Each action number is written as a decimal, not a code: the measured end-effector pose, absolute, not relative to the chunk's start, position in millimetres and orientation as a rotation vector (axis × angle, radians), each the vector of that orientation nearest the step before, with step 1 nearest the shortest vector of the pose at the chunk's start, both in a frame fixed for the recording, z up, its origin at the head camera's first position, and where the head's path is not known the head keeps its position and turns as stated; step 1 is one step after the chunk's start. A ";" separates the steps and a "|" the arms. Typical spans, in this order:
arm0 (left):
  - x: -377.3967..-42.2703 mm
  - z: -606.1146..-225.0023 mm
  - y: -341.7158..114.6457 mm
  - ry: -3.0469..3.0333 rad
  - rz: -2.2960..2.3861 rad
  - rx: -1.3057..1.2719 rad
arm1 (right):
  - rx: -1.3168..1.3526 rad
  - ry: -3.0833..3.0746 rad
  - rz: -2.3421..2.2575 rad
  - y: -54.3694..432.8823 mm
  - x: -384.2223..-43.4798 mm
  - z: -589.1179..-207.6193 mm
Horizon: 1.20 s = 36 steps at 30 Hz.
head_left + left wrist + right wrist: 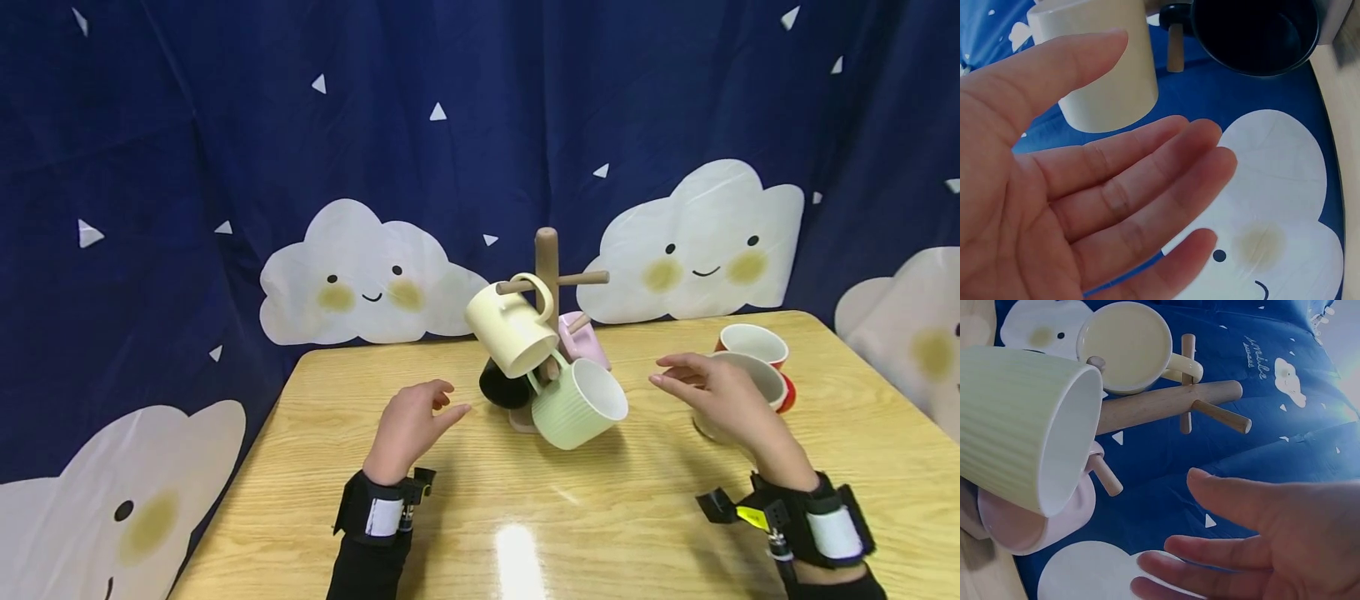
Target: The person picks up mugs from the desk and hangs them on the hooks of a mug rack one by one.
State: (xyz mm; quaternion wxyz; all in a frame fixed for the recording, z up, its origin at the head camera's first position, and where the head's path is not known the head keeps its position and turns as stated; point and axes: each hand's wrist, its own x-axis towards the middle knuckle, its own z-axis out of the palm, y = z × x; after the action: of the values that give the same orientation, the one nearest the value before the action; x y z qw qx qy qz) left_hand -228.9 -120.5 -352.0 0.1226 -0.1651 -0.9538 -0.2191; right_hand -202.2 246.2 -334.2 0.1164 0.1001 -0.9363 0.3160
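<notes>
A wooden mug tree (547, 250) stands at the middle of the table with several mugs hung on its pegs. The cream mug (510, 329) hangs highest, tilted, its handle over a peg. Below it are a ribbed pale green mug (577, 408) facing right, a black mug (1254, 37) and a pink mug (1016, 519). My left hand (408, 425) hovers left of the tree with fingers relaxed and holds nothing. On the other side my right hand (723, 396) is raised, fingers loosely extended and holding nothing; in the head view it overlaps a white-lined mug (757, 375).
A red mug with a white inside (753, 342) stands at the table's right, behind the overlapped one. The wooden table (337, 375) ends at a dark blue curtain (450, 50) with cloud prints. Free pegs (592, 277) stick out near the tree's top.
</notes>
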 end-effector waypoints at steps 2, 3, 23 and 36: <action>-228.1 -350.1 -122.6 -2.785 -0.642 -0.484 | 0.275 -2.685 0.960 245.1 -203.2 -332.3; -227.7 -349.3 -123.5 -2.790 -0.643 -0.488 | 0.263 -2.648 0.988 244.3 -203.1 -330.0; -224.6 -351.3 -118.1 -2.836 -0.564 -0.569 | 0.823 -2.811 1.281 175.4 -331.9 -180.8; -225.2 -348.5 -116.8 -2.884 -0.519 -0.577 | 1.515 -2.633 1.847 180.2 -370.9 -212.6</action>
State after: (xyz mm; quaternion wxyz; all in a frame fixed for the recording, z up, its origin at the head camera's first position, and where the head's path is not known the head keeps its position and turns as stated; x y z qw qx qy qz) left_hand -225.2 -116.8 -348.5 0.0775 -0.1925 -0.9628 -0.1734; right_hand -370.9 180.2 -212.6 -0.2054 0.4170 -0.7248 0.5085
